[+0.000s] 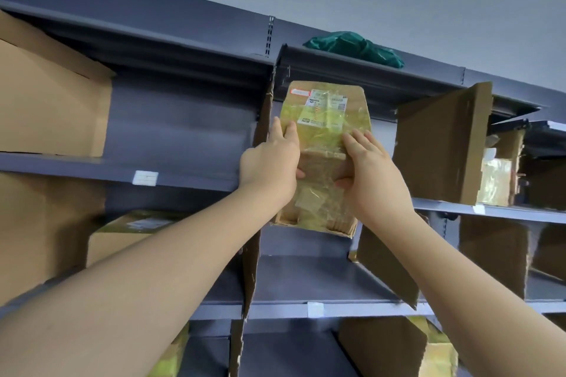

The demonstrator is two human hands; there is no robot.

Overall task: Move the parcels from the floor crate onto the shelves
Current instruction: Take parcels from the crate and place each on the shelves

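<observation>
A cardboard parcel (324, 119), wrapped in yellowish clear tape with a white shipping label on top, is held up at the mouth of an upper shelf bay. My left hand (269, 162) grips its left side, fingers over the top face and thumb underneath. My right hand (372, 168) grips the right side the same way. The parcel's far end reaches into the bay between two cardboard dividers (441, 144); its near end sticks out over the shelf edge (190, 176). The floor crate is out of view.
Grey metal shelving fills the view. A large cardboard box (52, 104) sits in the upper left bay. A taped parcel (122, 236) lies below it. A green bag (355, 47) rests on the top shelf. More parcels (496, 180) stand at right and bottom.
</observation>
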